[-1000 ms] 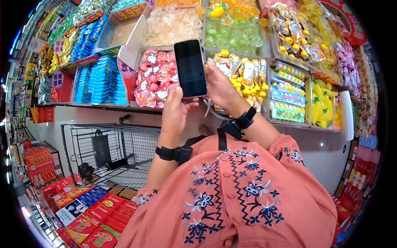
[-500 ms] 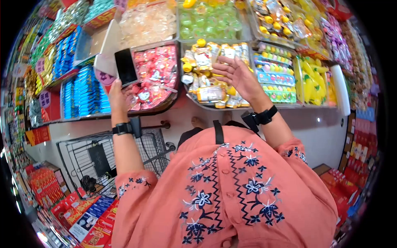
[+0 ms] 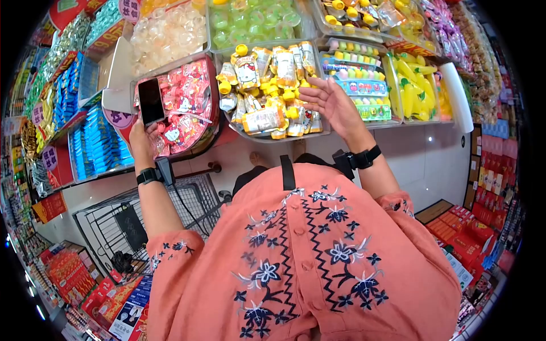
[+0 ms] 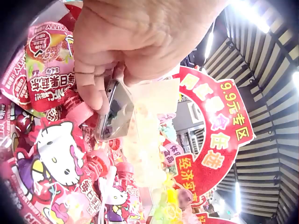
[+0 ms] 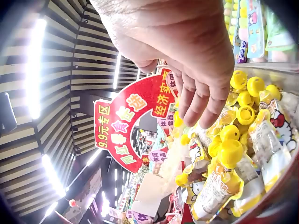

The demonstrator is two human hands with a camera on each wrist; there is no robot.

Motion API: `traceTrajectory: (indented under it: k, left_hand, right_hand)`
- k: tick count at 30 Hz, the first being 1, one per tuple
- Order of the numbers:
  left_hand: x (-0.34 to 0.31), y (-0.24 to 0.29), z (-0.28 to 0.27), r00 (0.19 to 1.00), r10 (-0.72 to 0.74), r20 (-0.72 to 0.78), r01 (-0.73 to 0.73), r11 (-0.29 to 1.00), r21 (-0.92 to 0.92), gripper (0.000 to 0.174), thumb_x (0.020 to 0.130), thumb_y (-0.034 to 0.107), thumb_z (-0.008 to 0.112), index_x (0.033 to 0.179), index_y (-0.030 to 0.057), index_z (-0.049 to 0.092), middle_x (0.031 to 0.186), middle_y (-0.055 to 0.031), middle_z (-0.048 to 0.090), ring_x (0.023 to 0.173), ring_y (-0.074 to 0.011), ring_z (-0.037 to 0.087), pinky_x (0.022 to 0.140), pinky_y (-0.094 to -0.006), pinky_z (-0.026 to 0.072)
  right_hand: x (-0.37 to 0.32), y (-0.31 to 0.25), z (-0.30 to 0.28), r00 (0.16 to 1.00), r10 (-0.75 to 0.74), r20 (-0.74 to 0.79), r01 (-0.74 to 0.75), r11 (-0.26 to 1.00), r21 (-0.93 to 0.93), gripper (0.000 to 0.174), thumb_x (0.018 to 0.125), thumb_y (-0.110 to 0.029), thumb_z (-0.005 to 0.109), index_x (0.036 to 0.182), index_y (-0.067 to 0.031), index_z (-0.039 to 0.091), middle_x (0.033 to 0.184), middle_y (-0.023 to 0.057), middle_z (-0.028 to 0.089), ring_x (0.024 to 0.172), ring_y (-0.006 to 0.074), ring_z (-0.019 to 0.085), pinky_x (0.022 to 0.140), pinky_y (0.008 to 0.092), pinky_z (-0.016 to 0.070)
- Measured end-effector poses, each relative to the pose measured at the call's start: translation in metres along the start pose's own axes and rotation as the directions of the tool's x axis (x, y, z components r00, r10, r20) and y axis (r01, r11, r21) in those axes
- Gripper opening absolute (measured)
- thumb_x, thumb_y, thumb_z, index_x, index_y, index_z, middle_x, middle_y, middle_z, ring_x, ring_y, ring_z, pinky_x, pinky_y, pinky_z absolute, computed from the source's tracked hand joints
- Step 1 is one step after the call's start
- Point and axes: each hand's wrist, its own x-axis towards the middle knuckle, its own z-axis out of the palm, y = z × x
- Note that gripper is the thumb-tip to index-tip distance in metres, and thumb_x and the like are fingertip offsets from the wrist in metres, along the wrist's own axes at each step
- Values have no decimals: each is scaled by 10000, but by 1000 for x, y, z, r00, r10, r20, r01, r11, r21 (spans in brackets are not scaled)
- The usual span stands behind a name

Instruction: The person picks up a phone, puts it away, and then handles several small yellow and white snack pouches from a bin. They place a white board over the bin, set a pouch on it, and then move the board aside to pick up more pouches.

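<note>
My left hand (image 3: 142, 138) grips a dark-screened smartphone (image 3: 151, 101) by its lower end, over a bin of pink Hello Kitty spout pouches (image 3: 187, 94). In the left wrist view, fingers and thumb close on the edges of the phone (image 4: 117, 112), just above the pink pouches (image 4: 58, 154). My right hand (image 3: 336, 109) holds nothing; its fingers extend over the right side of a bin of yellow-capped spout pouches (image 3: 264, 116). From the right wrist, the fingers of that hand (image 5: 187, 60) hang loosely extended close over the yellow-capped pouches (image 5: 217, 189).
Right of the yellow-capped pouches lie boxed sweets (image 3: 364, 88) and yellow banana-shaped packs (image 3: 412, 79). Clear bins of pale (image 3: 170, 37) and green jelly cups (image 3: 256, 25) stand behind. Blue packets (image 3: 99, 148) fill the left. A wire shopping cart (image 3: 187, 199) stands below the shelf.
My hands have parted: the right has come away from the phone toward the yellow-capped pouches, while the left has carried the phone left over the pink pouches. The head view has shifted rightward.
</note>
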Motion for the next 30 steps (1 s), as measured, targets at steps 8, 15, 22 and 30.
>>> traceTrajectory:
  k: [8,15,22,30]
  left_hand:
    - [-42,6,14,977,133,-165,-95,970,222,462,1002,281,571,1322,-43,488,1120,-128,619,966,-231,673,733,-304,582]
    - [-115,-106,-67,804,567,-180,-193,534,823,445,959,249,595,1232,-99,545,1165,-233,644,1026,-352,644,915,-415,511]
    - [-183,-222,-60,946,128,-298,182,549,815,800,872,331,700,1448,-109,361,1434,-329,466,1345,-427,460,1119,-435,369]
    - [-189,-216,-30,900,97,-425,280,618,734,851,855,266,717,1500,-65,271,1496,-304,409,1373,-434,425,1138,-430,351]
  right_hand:
    - [4,3,-7,999,36,10,-35,998,-46,585,1081,-423,371,1407,58,434,1263,214,628,1154,270,634,1005,389,502]
    - [3,2,-9,997,77,-20,-80,968,-238,545,1052,-385,467,1359,65,485,1201,203,659,1072,222,660,901,336,522]
    - [8,-6,-6,983,184,25,-163,920,-355,474,1047,-348,490,1310,44,530,1165,182,674,1026,215,669,888,337,538]
    - [14,-12,-4,966,252,55,-197,860,-471,495,1035,-371,518,1297,47,542,1125,164,669,997,224,668,877,351,547]
